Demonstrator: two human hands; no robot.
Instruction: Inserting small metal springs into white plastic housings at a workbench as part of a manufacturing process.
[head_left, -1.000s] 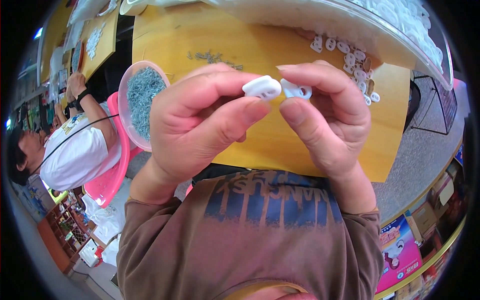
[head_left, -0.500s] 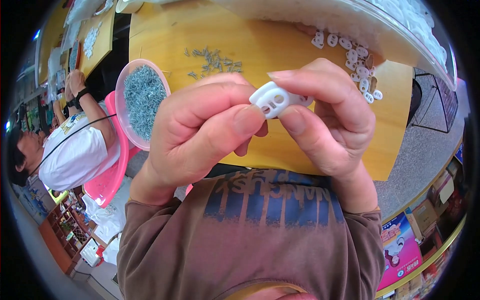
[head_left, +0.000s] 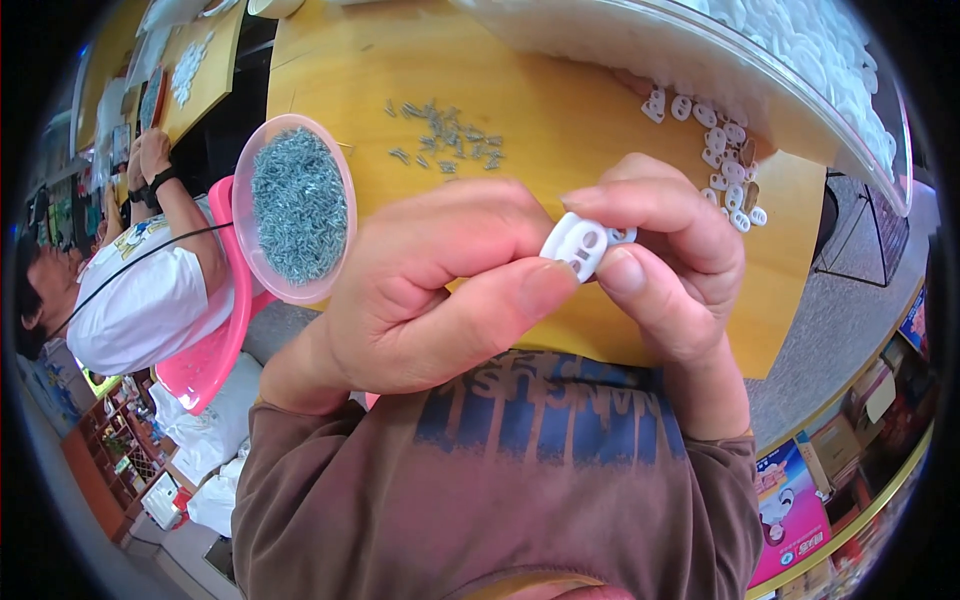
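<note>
Both hands meet above the table around a small white plastic cord lock (head_left: 577, 246), an oval piece with two round holes. My left hand (head_left: 440, 285) pinches its left end between thumb and bent forefinger. On the other side, my right hand (head_left: 675, 255) grips it with thumb and forefinger, and a second white part shows behind the oval face there. The fingertips hide some of the piece. Beyond the hands lie loose small metal springs (head_left: 450, 132). A pink-rimmed bowl (head_left: 347, 225) full of such springs (head_left: 298, 205) stands to the left.
Several white cord-lock pieces (head_left: 735, 172) lie on the wooden table (head_left: 370, 55) at right. A large clear bin (head_left: 640, 45) of white parts stands at the far right. Leftward, another person (head_left: 135, 290) sits on a pink chair (head_left: 243, 290).
Both hands have shifted right and slightly nearer with the cord lock, which has turned a little. The fingers remain closed on it. The whole view has also moved slightly.
</note>
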